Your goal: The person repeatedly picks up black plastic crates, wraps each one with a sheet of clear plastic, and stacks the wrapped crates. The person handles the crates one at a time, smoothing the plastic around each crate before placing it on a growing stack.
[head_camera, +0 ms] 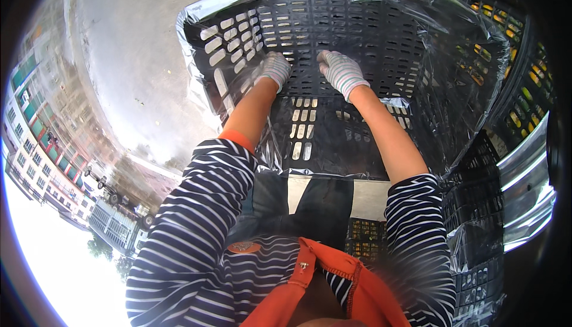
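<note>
Before me stands a black plastic crate [330, 25] with slotted walls and floor. Clear plastic film [451, 117] lines it and folds out over its rim. Both hands wear striped knit gloves and reach down into the crate. My left hand [275, 68] has its fingers curled, near the slotted left side, with film close to the wrist. My right hand [342, 71] is bent in with thumb and fingers close together, a short way from the left. The fingertips are partly hidden, so whether either hand pinches the film cannot be seen.
At the right stand black crates [525, 90] with yellow and green produce showing through the slots. More stacked crates [476, 237] are at lower right, beside a shiny silver curved surface [527, 184]. Concrete ground [129, 50] stretches left, towards a truck [116, 224] and buildings [38, 161].
</note>
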`<state>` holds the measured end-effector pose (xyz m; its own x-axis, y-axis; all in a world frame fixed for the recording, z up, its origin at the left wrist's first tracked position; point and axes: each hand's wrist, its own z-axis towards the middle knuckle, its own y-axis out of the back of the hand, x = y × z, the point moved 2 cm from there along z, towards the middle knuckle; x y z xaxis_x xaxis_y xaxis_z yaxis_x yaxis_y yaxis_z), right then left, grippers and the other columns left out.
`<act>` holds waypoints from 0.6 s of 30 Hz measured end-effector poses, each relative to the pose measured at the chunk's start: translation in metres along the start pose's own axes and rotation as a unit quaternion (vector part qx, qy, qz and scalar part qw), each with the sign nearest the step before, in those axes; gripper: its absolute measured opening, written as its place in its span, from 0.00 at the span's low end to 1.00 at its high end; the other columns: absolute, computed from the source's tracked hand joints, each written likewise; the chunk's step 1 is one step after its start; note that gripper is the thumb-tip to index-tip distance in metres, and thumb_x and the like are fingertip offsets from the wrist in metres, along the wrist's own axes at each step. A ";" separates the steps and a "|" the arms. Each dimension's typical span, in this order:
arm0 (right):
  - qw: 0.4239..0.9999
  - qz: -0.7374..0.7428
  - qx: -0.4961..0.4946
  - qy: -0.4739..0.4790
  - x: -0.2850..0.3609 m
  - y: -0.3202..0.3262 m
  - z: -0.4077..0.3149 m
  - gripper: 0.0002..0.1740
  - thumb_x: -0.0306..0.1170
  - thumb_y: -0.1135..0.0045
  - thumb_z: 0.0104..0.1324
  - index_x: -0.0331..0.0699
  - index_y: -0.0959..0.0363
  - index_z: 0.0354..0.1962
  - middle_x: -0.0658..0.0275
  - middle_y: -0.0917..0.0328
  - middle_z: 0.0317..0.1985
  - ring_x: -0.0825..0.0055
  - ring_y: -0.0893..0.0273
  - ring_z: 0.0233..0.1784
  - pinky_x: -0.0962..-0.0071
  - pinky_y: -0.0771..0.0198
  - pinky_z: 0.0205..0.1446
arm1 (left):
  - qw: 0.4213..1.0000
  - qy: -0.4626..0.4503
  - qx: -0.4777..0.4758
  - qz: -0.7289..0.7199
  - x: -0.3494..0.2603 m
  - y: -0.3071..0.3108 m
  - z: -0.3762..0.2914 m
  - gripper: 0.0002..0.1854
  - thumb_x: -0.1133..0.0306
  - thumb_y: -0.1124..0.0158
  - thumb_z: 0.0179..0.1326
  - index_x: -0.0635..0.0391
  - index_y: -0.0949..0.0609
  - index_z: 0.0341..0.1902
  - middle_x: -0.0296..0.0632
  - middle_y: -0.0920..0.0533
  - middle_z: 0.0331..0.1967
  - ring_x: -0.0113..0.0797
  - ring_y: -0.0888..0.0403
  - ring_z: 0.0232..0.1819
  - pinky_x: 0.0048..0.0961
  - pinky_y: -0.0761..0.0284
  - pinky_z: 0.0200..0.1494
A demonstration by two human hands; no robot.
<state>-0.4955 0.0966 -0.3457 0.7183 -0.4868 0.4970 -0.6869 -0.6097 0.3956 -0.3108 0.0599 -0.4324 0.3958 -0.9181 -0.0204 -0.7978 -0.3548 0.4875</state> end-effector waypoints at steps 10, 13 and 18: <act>0.999 0.043 -0.020 -0.018 -0.001 -0.010 0.015 0.15 0.35 0.51 0.58 0.43 0.29 0.43 0.58 0.25 0.44 0.61 0.28 0.47 0.67 0.33 0.51 | 0.985 0.164 0.052 0.004 -0.059 0.010 -0.023 0.24 0.67 0.61 0.63 0.56 0.42 0.63 0.52 0.37 0.59 0.60 0.41 0.60 0.65 0.50 0.55; 0.975 0.212 -0.035 -0.057 0.018 -0.023 0.060 0.16 0.37 0.49 0.56 0.43 0.27 0.42 0.57 0.24 0.40 0.63 0.27 0.47 0.69 0.33 0.51 | 0.973 0.194 0.120 -0.030 -0.060 0.002 -0.040 0.28 0.63 0.58 0.62 0.59 0.44 0.64 0.52 0.39 0.61 0.60 0.46 0.63 0.61 0.55 0.60; 0.836 0.538 0.048 -0.097 0.071 -0.063 0.134 0.11 0.32 0.44 0.56 0.40 0.28 0.37 0.70 0.26 0.24 0.82 0.31 0.19 0.82 0.38 0.18 | 0.982 0.144 0.117 0.044 -0.064 -0.020 -0.052 0.30 0.60 0.57 0.61 0.59 0.45 0.65 0.52 0.45 0.64 0.60 0.55 0.66 0.57 0.65 0.64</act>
<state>-0.3863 0.0167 -0.4394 -0.2990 -0.8718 0.3880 -0.9416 0.2036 -0.2682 -0.2965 0.1348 -0.3955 0.4058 -0.8713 0.2760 -0.9041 -0.3384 0.2609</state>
